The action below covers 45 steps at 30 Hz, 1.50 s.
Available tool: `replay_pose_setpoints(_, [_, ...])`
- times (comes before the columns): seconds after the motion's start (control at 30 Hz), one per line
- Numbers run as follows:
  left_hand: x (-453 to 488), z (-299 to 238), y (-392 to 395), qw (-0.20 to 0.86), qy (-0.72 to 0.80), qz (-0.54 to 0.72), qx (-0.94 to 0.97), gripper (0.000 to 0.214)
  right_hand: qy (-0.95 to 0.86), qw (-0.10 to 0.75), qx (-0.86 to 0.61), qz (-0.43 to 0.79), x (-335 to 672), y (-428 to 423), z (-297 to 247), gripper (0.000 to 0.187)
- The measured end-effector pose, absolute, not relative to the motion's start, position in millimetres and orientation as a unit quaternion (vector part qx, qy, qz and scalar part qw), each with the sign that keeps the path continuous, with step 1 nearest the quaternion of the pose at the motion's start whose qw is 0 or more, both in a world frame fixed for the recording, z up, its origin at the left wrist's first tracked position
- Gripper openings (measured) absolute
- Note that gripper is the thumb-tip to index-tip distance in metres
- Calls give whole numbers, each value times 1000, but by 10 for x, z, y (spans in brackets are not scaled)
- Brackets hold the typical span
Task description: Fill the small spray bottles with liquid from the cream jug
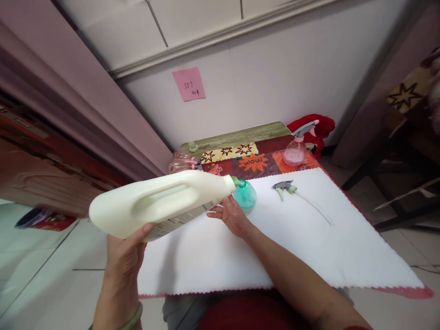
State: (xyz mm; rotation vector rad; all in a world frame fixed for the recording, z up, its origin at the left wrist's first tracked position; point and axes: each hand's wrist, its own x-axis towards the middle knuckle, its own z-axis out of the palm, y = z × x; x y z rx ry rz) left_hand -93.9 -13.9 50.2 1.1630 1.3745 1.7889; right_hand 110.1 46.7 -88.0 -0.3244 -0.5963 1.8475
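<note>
My left hand (125,252) grips the base of a large white jug (161,204) with a moulded handle, tipped on its side so its neck meets the mouth of a small teal spray bottle (245,195). My right hand (232,214) sits under the jug's neck with fingers curled, touching the jug beside the teal bottle. The teal bottle stands on a white cloth (282,247). Its grey and green trigger sprayer head (284,187) with a thin tube lies loose on the cloth to the right.
A pink spray bottle (295,151) stands at the back right of the table. Another clear bottle with a pink sprayer (182,162) is at the back left, a green cap (193,146) behind it. A pink note (189,84) is stuck on the wall.
</note>
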Motion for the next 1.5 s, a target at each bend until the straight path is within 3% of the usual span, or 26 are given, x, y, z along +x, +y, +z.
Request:
replay_pose_setpoints(0.3, [-920, 505, -124, 299, 509, 670, 451, 68, -255, 553, -143, 780, 1097, 475, -894, 56])
replay_pose_setpoints(0.77, [-936, 492, -127, 292, 518, 675, 437, 75, -256, 554, -143, 779, 1100, 477, -891, 55])
replay_pose_setpoints(1.5, [-940, 497, -128, 294, 514, 669, 449, 69, -256, 558, -136, 778, 1092, 485, -915, 52])
